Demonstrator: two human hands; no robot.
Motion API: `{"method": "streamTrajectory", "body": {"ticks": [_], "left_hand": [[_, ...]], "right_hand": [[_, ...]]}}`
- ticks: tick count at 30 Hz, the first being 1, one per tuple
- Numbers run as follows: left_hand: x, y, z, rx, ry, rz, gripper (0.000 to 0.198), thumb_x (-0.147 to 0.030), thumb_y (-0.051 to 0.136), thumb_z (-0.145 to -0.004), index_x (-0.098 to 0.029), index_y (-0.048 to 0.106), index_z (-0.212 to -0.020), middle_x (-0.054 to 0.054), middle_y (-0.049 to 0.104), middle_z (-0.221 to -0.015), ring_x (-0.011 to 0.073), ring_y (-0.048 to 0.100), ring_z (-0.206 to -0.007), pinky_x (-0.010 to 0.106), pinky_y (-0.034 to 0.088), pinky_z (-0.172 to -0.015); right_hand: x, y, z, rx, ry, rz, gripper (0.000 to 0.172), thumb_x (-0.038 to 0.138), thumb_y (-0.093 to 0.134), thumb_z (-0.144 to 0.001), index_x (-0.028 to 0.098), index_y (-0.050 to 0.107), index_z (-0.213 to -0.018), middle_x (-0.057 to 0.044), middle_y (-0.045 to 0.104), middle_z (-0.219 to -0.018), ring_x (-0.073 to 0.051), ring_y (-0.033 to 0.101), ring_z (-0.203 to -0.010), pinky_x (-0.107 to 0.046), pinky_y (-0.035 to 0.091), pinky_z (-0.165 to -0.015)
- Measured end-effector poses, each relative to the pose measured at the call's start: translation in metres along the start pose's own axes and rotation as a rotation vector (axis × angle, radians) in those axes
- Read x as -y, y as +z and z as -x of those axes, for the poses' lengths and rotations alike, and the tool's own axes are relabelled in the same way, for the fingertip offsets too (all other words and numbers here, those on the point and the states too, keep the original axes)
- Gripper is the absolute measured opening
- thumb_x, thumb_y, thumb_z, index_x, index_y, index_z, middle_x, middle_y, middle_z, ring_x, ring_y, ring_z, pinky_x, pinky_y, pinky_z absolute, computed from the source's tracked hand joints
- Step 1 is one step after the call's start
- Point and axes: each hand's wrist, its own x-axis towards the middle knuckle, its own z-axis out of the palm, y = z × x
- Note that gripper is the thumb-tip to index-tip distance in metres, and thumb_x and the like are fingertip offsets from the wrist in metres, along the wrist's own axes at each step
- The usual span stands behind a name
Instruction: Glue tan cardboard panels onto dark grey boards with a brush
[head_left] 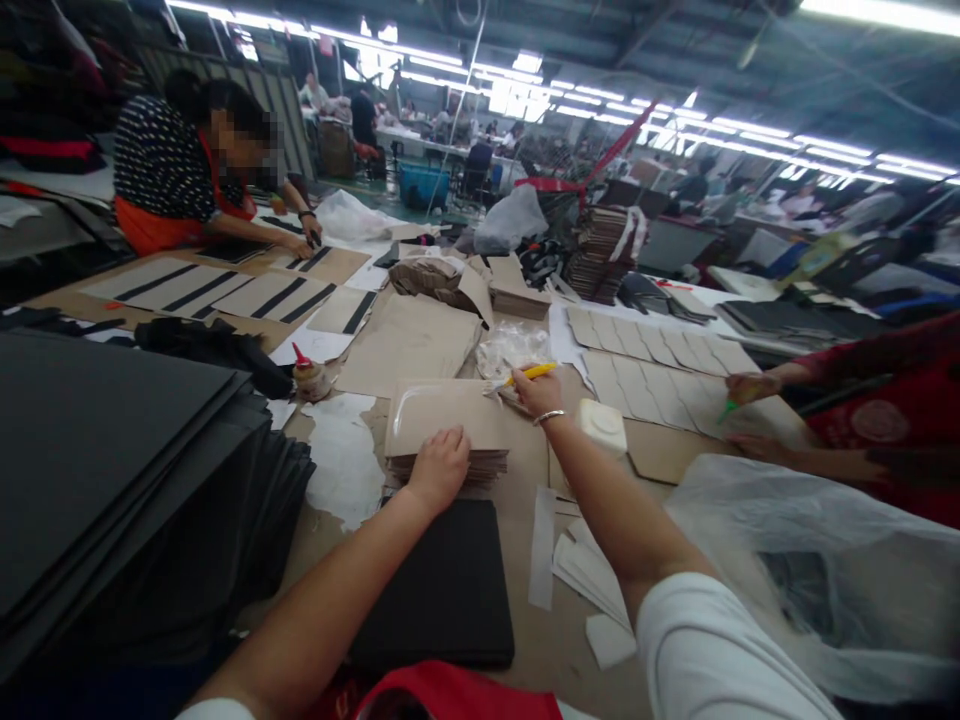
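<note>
My left hand (441,462) lies flat on the near edge of a stack of tan boards (420,420), fingers stretched out. A wet, glossy line runs along the left and far edges of the top board. In my right hand (537,392) is a yellow-handled brush (531,373), its pale tip at the far right corner of that board. Below the stack, closer to me, sits a pile of black panels (442,590). To the right of my right hand stands a white square container (602,428).
Black sheets (97,440) rise high on the left. A red-capped bottle (309,375) stands behind torn white paper (343,455). Clear plastic (810,560) covers the right side. One co-worker (195,170) leans over striped panels; another co-worker's hand (752,388) works at the right.
</note>
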Motion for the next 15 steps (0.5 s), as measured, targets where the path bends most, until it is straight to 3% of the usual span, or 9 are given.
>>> {"method": "streamTrajectory", "body": {"ticks": [6, 10, 13, 15], "left_hand": [[0.007, -0.016, -0.018, 0.112, -0.028, -0.027, 0.014, -0.017, 0.046, -0.086, -0.014, 0.056, -0.095, 0.011, 0.059, -0.099, 0.0216, 0.052, -0.098, 0.034, 0.045, -0.084], [0.006, -0.021, -0.018, 0.143, -0.007, -0.035, 0.017, -0.013, 0.043, -0.087, -0.014, 0.059, -0.093, 0.01, 0.059, -0.094, 0.02, 0.055, -0.093, 0.032, 0.046, -0.082], [-0.001, -0.024, -0.017, 0.186, 0.005, -0.037, 0.02, -0.012, 0.044, -0.086, -0.012, 0.063, -0.091, 0.011, 0.06, -0.092, 0.0207, 0.056, -0.093, 0.032, 0.048, -0.08], [-0.006, -0.025, -0.015, 0.206, 0.004, -0.051, 0.023, -0.011, 0.042, -0.086, -0.01, 0.064, -0.093, 0.014, 0.061, -0.093, 0.0223, 0.056, -0.095, 0.032, 0.049, -0.077]], "right_hand": [[-0.014, -0.043, 0.068, 0.097, 0.059, -0.151, 0.02, 0.037, 0.055, -0.072, 0.017, 0.059, -0.07, 0.004, 0.052, -0.046, -0.009, 0.047, -0.037, -0.019, 0.037, -0.035], [-0.005, -0.065, 0.099, 0.09, 0.055, -0.182, 0.02, 0.038, 0.058, -0.072, 0.018, 0.06, -0.07, 0.004, 0.051, -0.044, -0.008, 0.045, -0.035, -0.019, 0.035, -0.034], [0.021, -0.05, 0.092, 0.049, -0.005, -0.313, 0.026, 0.042, 0.06, -0.071, 0.017, 0.06, -0.076, 0.004, 0.053, -0.047, -0.007, 0.044, -0.037, -0.019, 0.036, -0.035], [0.045, -0.022, 0.08, 0.147, -0.057, -0.409, 0.029, 0.044, 0.061, -0.07, 0.016, 0.059, -0.079, 0.004, 0.054, -0.049, -0.007, 0.046, -0.039, -0.018, 0.038, -0.037]]}}
